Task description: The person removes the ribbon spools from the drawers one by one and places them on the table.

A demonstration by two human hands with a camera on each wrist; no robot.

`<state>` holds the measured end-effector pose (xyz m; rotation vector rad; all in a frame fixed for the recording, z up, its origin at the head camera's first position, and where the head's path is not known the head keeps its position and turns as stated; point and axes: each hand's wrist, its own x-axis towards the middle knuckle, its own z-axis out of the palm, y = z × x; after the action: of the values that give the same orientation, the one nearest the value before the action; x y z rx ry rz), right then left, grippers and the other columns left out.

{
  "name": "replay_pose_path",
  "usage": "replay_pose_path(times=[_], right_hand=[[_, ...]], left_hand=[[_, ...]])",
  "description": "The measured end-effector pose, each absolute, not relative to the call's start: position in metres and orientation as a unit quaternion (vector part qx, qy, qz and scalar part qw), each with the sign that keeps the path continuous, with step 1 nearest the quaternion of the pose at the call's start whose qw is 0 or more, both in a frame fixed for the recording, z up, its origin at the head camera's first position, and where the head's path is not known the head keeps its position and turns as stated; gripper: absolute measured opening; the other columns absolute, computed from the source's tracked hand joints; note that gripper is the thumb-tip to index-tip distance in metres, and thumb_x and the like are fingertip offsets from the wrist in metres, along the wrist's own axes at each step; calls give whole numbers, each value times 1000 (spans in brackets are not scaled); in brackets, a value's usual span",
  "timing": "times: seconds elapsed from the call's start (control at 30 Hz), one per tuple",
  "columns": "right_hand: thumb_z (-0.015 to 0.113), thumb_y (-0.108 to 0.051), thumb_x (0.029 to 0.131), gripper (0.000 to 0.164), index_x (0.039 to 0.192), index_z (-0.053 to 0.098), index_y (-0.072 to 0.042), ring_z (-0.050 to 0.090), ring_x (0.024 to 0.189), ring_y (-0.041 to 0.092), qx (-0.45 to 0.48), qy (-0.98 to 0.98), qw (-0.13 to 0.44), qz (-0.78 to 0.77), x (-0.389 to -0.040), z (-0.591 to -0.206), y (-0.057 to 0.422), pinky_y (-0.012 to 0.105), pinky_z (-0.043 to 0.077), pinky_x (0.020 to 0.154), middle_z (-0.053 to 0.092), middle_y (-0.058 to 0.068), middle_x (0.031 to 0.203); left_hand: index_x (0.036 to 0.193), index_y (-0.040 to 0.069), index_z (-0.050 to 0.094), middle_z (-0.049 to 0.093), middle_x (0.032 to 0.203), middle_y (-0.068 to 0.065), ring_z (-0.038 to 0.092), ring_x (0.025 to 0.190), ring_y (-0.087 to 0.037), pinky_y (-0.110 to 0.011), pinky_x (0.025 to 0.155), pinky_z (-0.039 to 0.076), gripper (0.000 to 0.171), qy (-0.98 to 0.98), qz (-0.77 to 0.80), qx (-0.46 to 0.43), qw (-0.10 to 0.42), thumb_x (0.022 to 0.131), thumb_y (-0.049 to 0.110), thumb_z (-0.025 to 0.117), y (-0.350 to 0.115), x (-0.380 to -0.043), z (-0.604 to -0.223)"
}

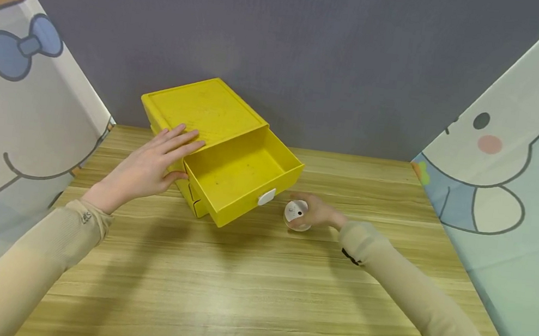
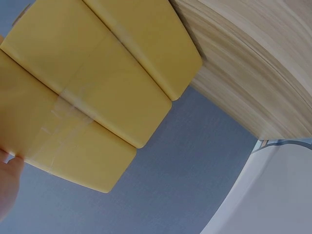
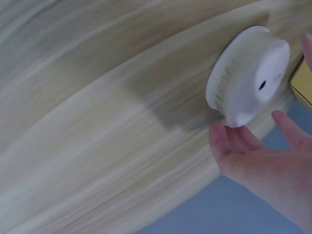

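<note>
A yellow drawer box [image 1: 206, 109] stands at an angle on the table, with its top drawer [image 1: 244, 176] pulled out. Nothing shows inside that drawer, and a white knob [image 1: 267, 197] sits on its front. My left hand [image 1: 148, 166] rests on the box's top edge, fingers extended and thumb low at the side. The stacked yellow drawer box side [image 2: 92, 83] fills much of the left wrist view. Right of the drawer, a white ribbon spool [image 3: 253, 80] lies flat on the table. My right hand [image 1: 316, 212] reaches over it, fingers spread and fingertips [image 3: 220, 134] at its rim.
The wood-grain table [image 1: 236, 296] runs up to a grey back panel [image 1: 310, 57]. Printed cartoon cloths [image 1: 34, 110] flank it on the left and right. The drawer's front corner juts toward me, close to the spool.
</note>
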<state>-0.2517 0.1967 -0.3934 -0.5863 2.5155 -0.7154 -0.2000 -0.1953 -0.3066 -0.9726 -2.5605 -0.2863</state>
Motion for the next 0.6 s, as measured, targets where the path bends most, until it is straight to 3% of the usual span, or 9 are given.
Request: replay_pose_path(times=[0.3,0.6], right_hand=[[72,-33,85,77,145,37,1,32,141,42,-200,914,230,-266,-244,-377,198,59,28,116,35,22,152],[71,-39,85,79,146,37,-2,41,133,42,-220,901,240,-286,-231,-363,194,57,38,110,41,20,149]], left_hand=[[147,14,39,36,154,-15,26,145,-38,-57,119,23,77,-910,-103,-350,199,80,11,76,-195,-200,-307],[148,14,38,35,154,-15,26,145,-37,-57,119,23,77,-912,-102,-346,197,81,11,75,-196,-200,-308]])
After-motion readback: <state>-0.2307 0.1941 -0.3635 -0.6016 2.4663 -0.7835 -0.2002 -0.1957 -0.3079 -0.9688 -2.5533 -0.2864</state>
